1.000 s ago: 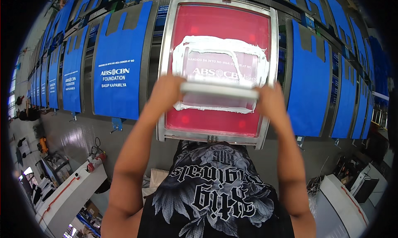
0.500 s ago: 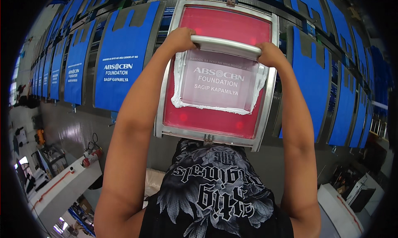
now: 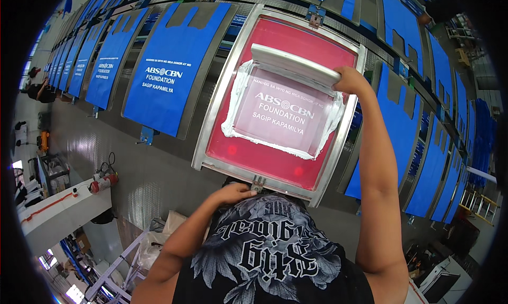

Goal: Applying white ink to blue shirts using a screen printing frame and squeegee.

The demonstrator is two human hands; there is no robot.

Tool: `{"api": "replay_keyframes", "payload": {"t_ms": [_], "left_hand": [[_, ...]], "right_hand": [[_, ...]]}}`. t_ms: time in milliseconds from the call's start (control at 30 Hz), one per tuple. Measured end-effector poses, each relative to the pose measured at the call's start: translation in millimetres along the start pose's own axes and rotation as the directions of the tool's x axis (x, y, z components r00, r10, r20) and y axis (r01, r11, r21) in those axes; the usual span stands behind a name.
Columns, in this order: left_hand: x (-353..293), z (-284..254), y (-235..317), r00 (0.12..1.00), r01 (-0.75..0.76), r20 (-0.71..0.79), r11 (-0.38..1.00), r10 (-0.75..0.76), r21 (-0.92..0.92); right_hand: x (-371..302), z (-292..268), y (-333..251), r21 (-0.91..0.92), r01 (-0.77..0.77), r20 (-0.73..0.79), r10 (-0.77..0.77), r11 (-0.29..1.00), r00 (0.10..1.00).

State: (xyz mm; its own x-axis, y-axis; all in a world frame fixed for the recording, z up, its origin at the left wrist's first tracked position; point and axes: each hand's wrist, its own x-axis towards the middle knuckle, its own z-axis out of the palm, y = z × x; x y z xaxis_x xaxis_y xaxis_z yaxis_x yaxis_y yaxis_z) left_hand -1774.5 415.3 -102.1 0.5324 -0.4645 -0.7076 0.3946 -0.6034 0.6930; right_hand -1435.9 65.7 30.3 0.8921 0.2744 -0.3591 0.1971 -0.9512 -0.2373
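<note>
A screen printing frame (image 3: 211, 129) with a metal border and red mesh lies tilted in front of me. White ink (image 3: 264, 143) rings its pale window of lettering. A long squeegee (image 3: 296, 64) leans across the far side of the window. My right hand (image 3: 351, 81) is closed round the squeegee's right end; its left end is free. At the frame's near edge, just before my black printed shirt (image 3: 270, 240), my left hand (image 3: 235, 192) is closed at a small metal bracket (image 3: 257, 184), its thumb on it and its other fingers partly hidden.
Blue bag-shaped pieces (image 3: 172, 65) with white print lie on grey boards along both sides, in long rows. A metal clamp (image 3: 316, 15) sits at the frame's far edge. A white ledge (image 3: 69, 200) with a red fire extinguisher (image 3: 103, 183) stands at lower left.
My left hand has let go of the squeegee's left end and come down to the bracket at the frame's near edge. My right hand still holds the squeegee. The view has turned slightly.
</note>
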Motion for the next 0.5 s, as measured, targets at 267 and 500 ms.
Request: {"api": "replay_keyframes", "payload": {"t_ms": [267, 500], "left_hand": [[34.8, 15.6, 58.9, 0.969, -0.095, 0.156, 0.873, 0.191, -0.478], [47.8, 2.0, 87.7, 0.973, -0.136, 0.116, 0.906, 0.198, -0.402]], "right_hand": [[13.1, -2.5, -0.7, -0.037, -0.016, -0.183, 0.009, 0.999, 0.983], [-104.4, 55.6, -72.6, 0.045, -0.065, -0.095, 0.069, 0.997, 0.993]]}}
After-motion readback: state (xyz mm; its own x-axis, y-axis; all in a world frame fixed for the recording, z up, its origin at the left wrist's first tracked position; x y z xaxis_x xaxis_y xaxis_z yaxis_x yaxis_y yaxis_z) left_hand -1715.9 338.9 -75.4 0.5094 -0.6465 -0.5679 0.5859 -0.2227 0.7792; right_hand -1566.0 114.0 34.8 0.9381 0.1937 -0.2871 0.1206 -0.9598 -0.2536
